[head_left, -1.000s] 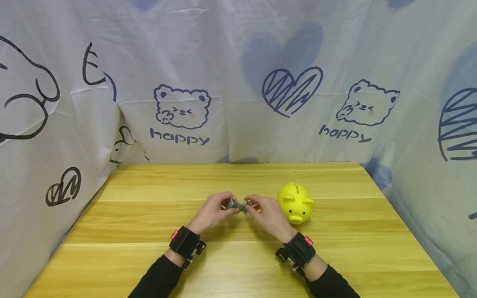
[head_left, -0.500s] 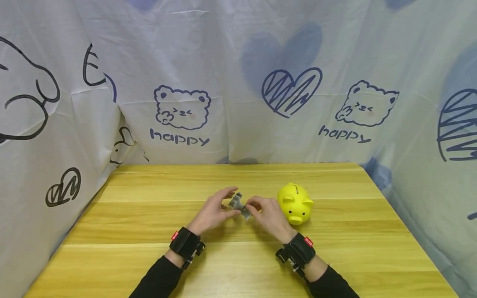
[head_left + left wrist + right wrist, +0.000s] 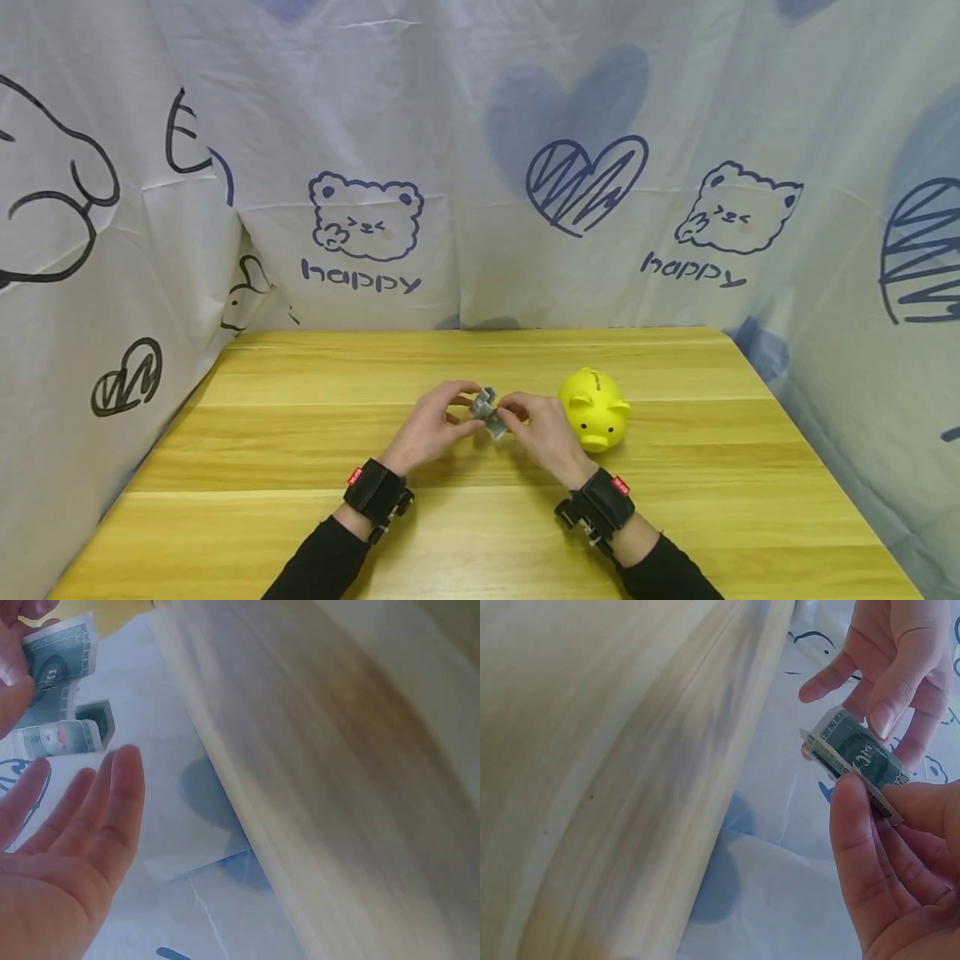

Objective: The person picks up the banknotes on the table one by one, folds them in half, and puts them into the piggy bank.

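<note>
A creased, folded green-grey banknote (image 3: 482,407) is between the two hands over the middle of the table. My right hand (image 3: 546,432) pinches it between thumb and forefinger, as the right wrist view shows at the note's lower edge (image 3: 859,754). Folded flaps of the banknote (image 3: 60,656) stand out toward the left hand. My left hand (image 3: 431,427) is just beside the note with its fingers spread and loosely extended; in the left wrist view the fingers of the left hand (image 3: 82,847) lie right below the note, gripping nothing.
A yellow piggy bank (image 3: 596,410) with a slot on its back stands right beside the right hand. The wooden table (image 3: 300,450) ends at a white cloth (image 3: 465,167) with blue drawings, which hangs at the back and both sides.
The left hand has let go of the banknote and its fingers have spread. The note has gone from stretched between both hands to tilted in the right hand alone, with folded flaps showing.
</note>
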Motion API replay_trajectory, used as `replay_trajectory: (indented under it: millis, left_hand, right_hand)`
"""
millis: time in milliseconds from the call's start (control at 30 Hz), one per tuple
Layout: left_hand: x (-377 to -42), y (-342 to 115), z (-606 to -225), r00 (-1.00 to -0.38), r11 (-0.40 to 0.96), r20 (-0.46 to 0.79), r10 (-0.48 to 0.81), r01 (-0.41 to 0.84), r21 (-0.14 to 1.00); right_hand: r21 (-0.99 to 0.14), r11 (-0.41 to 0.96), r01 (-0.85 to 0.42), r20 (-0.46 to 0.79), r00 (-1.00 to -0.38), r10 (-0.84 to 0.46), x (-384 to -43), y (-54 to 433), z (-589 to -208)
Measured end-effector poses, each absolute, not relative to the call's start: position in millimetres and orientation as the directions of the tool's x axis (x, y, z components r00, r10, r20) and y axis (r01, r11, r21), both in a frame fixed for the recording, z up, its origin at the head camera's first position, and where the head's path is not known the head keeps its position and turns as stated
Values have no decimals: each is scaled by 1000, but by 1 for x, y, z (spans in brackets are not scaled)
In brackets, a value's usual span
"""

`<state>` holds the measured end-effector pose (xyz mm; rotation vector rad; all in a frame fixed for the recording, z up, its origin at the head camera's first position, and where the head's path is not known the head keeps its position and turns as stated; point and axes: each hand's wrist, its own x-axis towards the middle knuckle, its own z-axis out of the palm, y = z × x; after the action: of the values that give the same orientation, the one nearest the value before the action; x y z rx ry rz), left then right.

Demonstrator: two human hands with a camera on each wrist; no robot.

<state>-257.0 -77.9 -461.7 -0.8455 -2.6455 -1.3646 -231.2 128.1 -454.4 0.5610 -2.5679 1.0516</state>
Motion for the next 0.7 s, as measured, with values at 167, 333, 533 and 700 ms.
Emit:
replay_trajectory:
  millis: [167, 333, 533, 700]
  left_hand:
    - [-256, -76, -463, -845, 434, 267, 464, 479, 763]
    - [-256, -75, -462, -840, 427, 262, 476, 481, 766]
    - [-254, -75, -460, -843, 440, 247, 478, 473, 764]
    - [-253, -74, -461, -846, 446, 239, 477, 467, 763]
  right_hand:
    - [-613, 620, -490, 441, -863, -245, -231, 127, -454]
    - [-612, 599, -516, 446, -851, -278, -231, 126, -455]
    - [-591, 603, -536, 458, -838, -296, -232, 126, -458]
    - [-591, 600, -539, 460, -837, -298, -233, 126, -459]
